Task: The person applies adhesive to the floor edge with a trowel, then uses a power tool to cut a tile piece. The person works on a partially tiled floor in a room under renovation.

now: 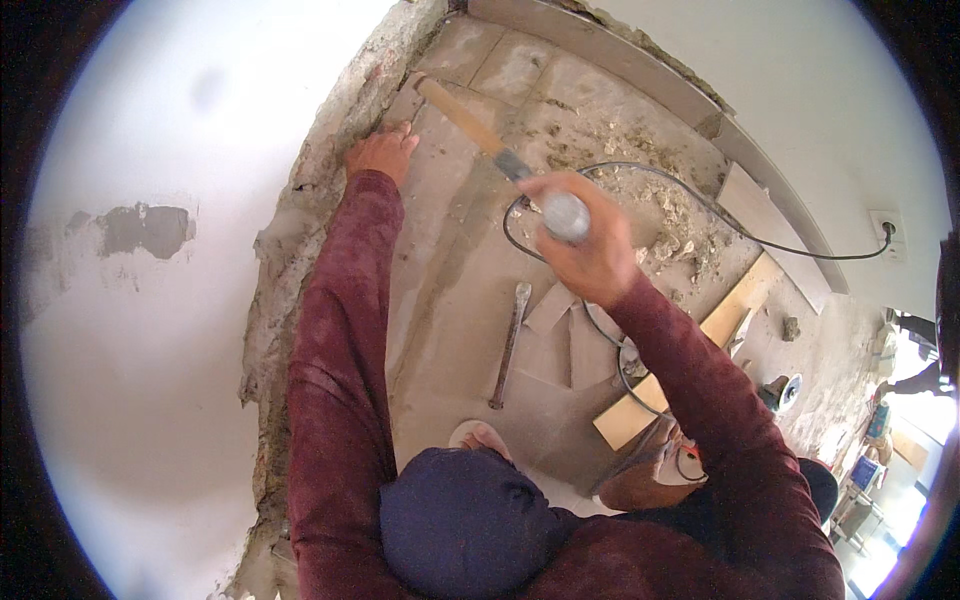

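My right hand point(590, 240) is closed around the head end of a hammer point(462, 115). The grey rounded metal head shows between thumb and fingers, and the wooden handle points away toward the far left, its tip over the tiles by the wall. At the broken lower edge of the left wall, my left hand point(382, 152) lies on the edge of a floor tile point(428, 125), fingers stretched and holding nothing visible. A metal bar point(511, 345), perhaps a chisel, lies on the floor nearer me.
A black cable point(690, 195) loops across the floor to a wall socket point(887, 230). Rubble point(660, 205) is scattered at the middle right. Cut tile pieces point(575, 340), a wooden board point(628, 412) and an angle grinder point(783, 392) lie to the right. Skirting point(610, 45) lines the far wall.
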Action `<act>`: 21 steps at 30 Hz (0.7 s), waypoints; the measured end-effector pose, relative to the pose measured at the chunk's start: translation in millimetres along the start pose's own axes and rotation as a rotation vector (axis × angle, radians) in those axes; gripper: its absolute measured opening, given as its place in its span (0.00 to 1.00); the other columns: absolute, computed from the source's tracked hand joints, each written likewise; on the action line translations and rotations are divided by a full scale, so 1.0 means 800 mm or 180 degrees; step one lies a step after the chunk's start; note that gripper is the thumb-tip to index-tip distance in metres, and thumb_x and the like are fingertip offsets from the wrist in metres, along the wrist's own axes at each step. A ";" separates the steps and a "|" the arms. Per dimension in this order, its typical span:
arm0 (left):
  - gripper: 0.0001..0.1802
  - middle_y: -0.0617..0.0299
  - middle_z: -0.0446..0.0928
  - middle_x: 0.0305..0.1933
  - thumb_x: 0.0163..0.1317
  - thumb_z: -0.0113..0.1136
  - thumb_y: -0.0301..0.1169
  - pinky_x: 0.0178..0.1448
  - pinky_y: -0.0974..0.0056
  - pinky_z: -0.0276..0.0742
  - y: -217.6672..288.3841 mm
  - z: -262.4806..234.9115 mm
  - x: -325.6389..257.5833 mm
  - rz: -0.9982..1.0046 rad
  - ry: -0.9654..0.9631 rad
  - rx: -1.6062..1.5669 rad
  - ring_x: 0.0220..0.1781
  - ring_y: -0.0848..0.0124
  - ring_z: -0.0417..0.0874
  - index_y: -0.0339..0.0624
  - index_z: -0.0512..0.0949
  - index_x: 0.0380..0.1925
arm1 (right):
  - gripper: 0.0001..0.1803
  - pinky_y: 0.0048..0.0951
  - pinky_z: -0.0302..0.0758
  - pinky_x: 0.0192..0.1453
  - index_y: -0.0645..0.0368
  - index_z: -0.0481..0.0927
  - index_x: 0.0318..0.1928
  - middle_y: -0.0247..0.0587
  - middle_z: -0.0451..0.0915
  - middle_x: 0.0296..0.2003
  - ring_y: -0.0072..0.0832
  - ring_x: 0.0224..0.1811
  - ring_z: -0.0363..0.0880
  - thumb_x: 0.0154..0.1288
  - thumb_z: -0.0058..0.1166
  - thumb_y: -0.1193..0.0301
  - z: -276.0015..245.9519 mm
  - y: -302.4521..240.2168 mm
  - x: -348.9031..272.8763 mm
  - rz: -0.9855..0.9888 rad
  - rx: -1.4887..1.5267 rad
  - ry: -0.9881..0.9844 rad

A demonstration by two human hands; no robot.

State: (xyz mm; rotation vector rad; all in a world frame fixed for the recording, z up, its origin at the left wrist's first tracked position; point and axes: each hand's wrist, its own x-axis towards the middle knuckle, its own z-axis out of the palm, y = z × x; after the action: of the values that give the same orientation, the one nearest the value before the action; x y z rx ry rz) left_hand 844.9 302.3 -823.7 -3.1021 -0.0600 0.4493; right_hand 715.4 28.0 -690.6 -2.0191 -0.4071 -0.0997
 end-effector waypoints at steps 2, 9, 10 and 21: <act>0.26 0.63 0.76 0.61 0.71 0.40 0.53 0.63 0.47 0.72 0.006 -0.009 -0.002 -0.0035 -0.0060 0.0000 0.61 0.57 0.77 0.69 0.66 0.67 | 0.21 0.37 0.77 0.51 0.56 0.79 0.45 0.49 0.81 0.41 0.45 0.46 0.82 0.47 0.59 0.78 0.035 0.017 0.020 0.0077 0.0047 0.0046; 0.24 0.57 0.80 0.55 0.71 0.41 0.54 0.56 0.46 0.76 -0.004 -0.004 0.003 0.0033 -0.0071 -0.0112 0.54 0.54 0.81 0.73 0.67 0.65 | 0.19 0.38 0.77 0.48 0.56 0.79 0.44 0.49 0.81 0.38 0.47 0.42 0.82 0.47 0.60 0.76 0.073 0.042 0.035 0.0197 0.0103 0.0079; 0.24 0.59 0.79 0.56 0.71 0.42 0.53 0.58 0.47 0.75 -0.002 -0.010 0.002 -0.0032 -0.0150 -0.0150 0.56 0.56 0.80 0.73 0.67 0.66 | 0.19 0.38 0.77 0.48 0.56 0.79 0.44 0.49 0.81 0.38 0.47 0.42 0.82 0.47 0.60 0.76 0.074 0.042 0.036 0.0241 0.0149 0.0079; 0.24 0.54 0.81 0.50 0.70 0.42 0.54 0.54 0.47 0.77 -0.009 0.002 0.008 0.0124 0.0122 -0.0040 0.50 0.53 0.83 0.72 0.70 0.64 | 0.17 0.39 0.77 0.47 0.58 0.79 0.42 0.51 0.80 0.38 0.48 0.42 0.81 0.48 0.59 0.76 0.077 0.039 0.044 0.0157 0.0142 0.0117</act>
State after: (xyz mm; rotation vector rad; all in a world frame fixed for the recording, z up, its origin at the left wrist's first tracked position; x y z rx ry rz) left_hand 850.0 309.5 -827.0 -3.1279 -0.0023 0.3918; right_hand 752.3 77.8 -737.5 -1.9790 -0.3334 -0.0961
